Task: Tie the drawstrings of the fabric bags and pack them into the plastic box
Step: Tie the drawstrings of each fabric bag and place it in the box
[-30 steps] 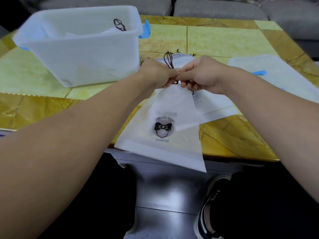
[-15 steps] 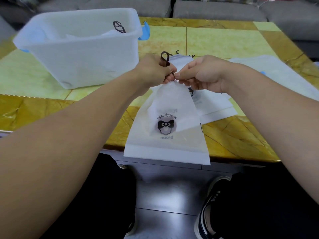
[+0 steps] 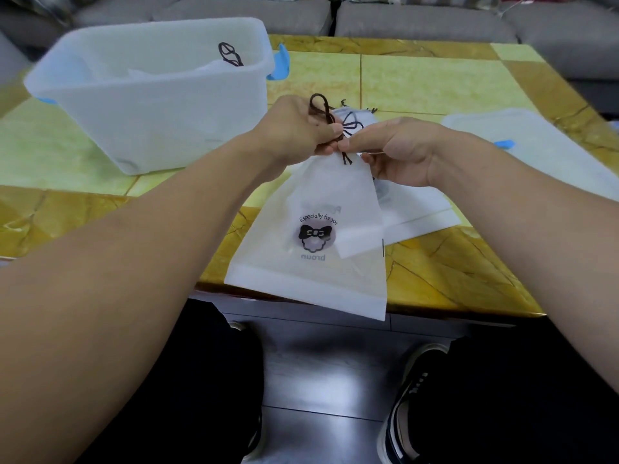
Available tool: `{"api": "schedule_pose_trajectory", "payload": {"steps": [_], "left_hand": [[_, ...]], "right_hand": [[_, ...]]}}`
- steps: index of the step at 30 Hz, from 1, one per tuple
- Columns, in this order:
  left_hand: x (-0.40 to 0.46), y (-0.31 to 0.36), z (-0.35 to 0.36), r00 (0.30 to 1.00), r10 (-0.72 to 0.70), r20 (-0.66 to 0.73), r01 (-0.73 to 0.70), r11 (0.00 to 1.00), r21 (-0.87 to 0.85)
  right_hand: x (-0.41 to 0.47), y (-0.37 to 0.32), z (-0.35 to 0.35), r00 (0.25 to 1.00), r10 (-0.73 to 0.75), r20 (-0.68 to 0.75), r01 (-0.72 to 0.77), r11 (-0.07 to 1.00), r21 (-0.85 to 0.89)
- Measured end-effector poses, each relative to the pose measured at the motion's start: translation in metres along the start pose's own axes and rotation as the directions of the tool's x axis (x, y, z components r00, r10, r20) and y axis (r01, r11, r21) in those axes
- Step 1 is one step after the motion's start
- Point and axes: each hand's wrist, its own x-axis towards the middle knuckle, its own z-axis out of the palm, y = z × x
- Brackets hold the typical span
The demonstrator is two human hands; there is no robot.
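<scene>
Mid-frame, left hand point(image 3: 298, 128) and right hand point(image 3: 398, 150) both pinching the dark drawstring point(image 3: 323, 110) at the gathered neck of a white fabric bag point(image 3: 318, 229), plastic box point(image 3: 150, 105) upper left.

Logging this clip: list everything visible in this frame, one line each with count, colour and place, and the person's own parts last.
held fabric bag: one, white with a black bow print, hanging over the table's near edge
drawstring: one, dark brown, loop above the bag's gathered neck
plastic box: one, translucent white with blue handles, far left on the table
bag in the box: at least one, white, its dark cord loop showing
flat fabric bags: some, white, stacked behind the held bag; count unclear
box lid: one, translucent white with a blue clip, right
table: one, yellow-green marbled
sofa: grey, behind the table
shoes: dark, on the floor
left hand: pinches the drawstring
right hand: pinches the drawstring
</scene>
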Motion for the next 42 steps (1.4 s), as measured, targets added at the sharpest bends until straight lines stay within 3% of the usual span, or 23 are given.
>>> {"api": "schedule_pose_trajectory", "payload": {"steps": [5,11,15,19,23,27,30,35,38,40,42], "left_hand": [[-0.001,-0.001,0.001,1.000,0.005,-0.012,-0.005,0.998,-0.058],[-0.002,0.003,-0.002,0.998,0.029,-0.064,-0.035,0.995,-0.091],[-0.002,0.002,-0.004,0.996,0.039,-0.074,-0.042,0.998,-0.038],[-0.004,0.005,-0.005,0.990,0.117,-0.082,-0.102,0.981,0.166],[-0.004,0.004,-0.003,0.992,0.103,-0.079,-0.088,0.981,0.174],[-0.002,0.003,-0.002,0.996,0.068,-0.058,-0.061,0.993,0.103],[-0.004,0.004,-0.005,1.000,-0.013,0.001,0.013,0.995,0.099],[-0.005,0.001,-0.010,0.993,-0.078,0.090,0.071,0.994,0.083],[-0.007,0.003,-0.010,0.986,-0.145,0.084,0.136,0.985,0.104],[-0.006,0.001,-0.008,0.976,-0.204,0.080,0.193,0.973,0.128],[-0.005,0.001,-0.005,0.962,-0.261,0.076,0.252,0.961,0.116]], "right_hand": [[0.000,0.006,-0.002,0.992,-0.021,0.122,0.013,0.997,0.070],[0.001,0.005,0.002,0.993,-0.116,0.028,0.111,0.986,0.127],[0.001,0.004,0.003,0.984,-0.175,-0.019,0.175,0.985,0.000],[0.001,0.000,0.008,0.946,-0.300,-0.126,0.277,0.946,-0.171],[0.009,0.002,0.016,0.894,-0.404,-0.192,0.365,0.907,-0.207],[0.007,0.000,0.014,0.973,-0.233,0.004,0.232,0.966,-0.118],[0.004,0.003,0.001,0.982,-0.105,0.160,0.109,0.994,-0.018],[0.002,0.006,-0.013,0.988,0.007,0.152,-0.009,1.000,0.007],[0.004,0.003,-0.017,0.990,-0.041,0.138,0.071,0.974,-0.217],[0.001,0.001,-0.014,0.984,-0.065,0.165,0.131,0.894,-0.428],[-0.001,-0.002,-0.010,0.980,-0.088,0.180,0.170,0.839,-0.517]]}}
